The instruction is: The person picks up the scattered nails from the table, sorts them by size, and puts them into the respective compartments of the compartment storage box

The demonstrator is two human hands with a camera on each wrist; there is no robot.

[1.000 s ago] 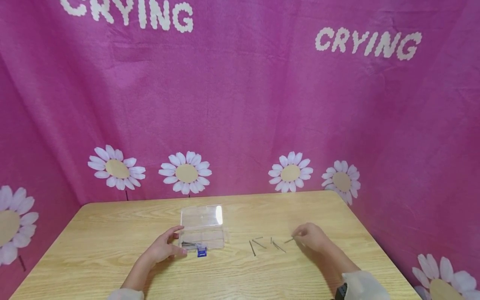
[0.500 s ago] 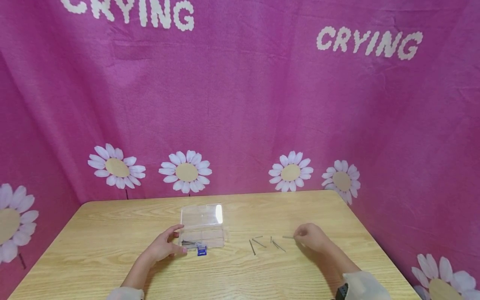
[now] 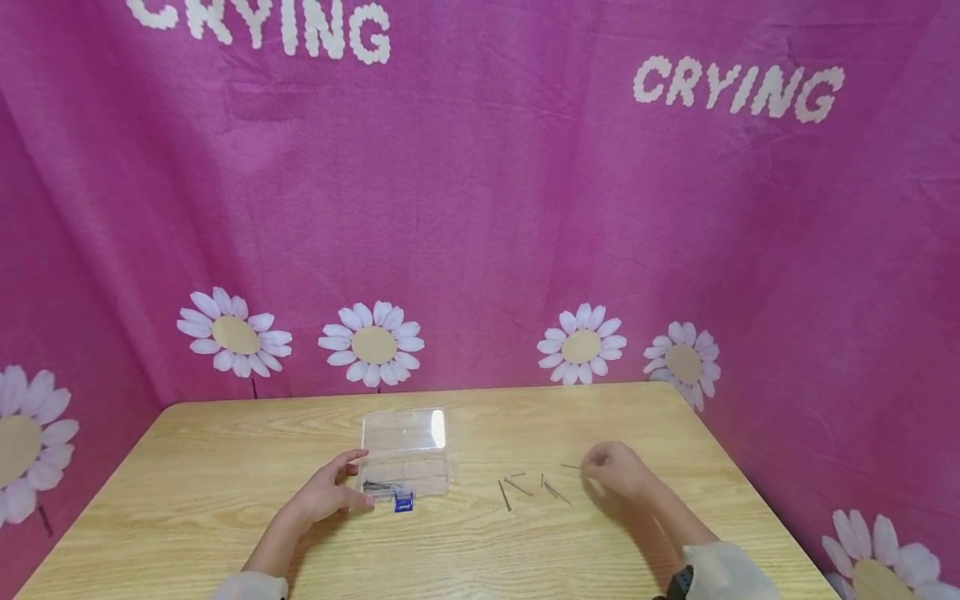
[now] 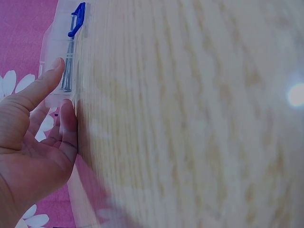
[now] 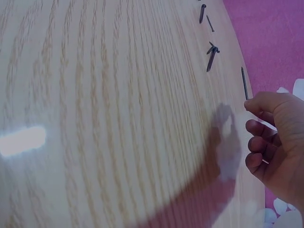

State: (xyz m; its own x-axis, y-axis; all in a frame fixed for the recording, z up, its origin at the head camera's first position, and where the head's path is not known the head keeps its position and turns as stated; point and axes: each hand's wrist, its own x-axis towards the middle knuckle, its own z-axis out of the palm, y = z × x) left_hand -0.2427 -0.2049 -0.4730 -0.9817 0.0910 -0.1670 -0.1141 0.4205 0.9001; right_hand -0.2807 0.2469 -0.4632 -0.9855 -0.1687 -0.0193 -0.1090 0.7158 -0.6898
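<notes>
A clear plastic box (image 3: pixel 426 483) with its lid (image 3: pixel 401 431) raised stands on the table; several dark nails (image 3: pixel 378 486) lie in its left part. My left hand (image 3: pixel 326 496) grips the box's left end, thumb at the front corner and index finger near the hinge. In the left wrist view the same hand (image 4: pixel 40 137) is beside the box end. My right hand (image 3: pixel 621 472) pinches a nail (image 5: pixel 244 83) between thumb and index finger, its pointed end sticking out leftward in the head view. The other fingers of that hand are curled. Several loose nails (image 3: pixel 517 486) lie between box and hand.
A blue latch (image 3: pixel 403 502) hangs at the box's front edge. The wooden table (image 3: pixel 465 550) has rounded back corners. Behind it hangs a pink curtain (image 3: pixel 480 208) with white daisies and lettering.
My right hand has shifted slightly, and the pinched nail has turned from pointing down-left to pointing slightly up-left. The left hand and box have stayed put.
</notes>
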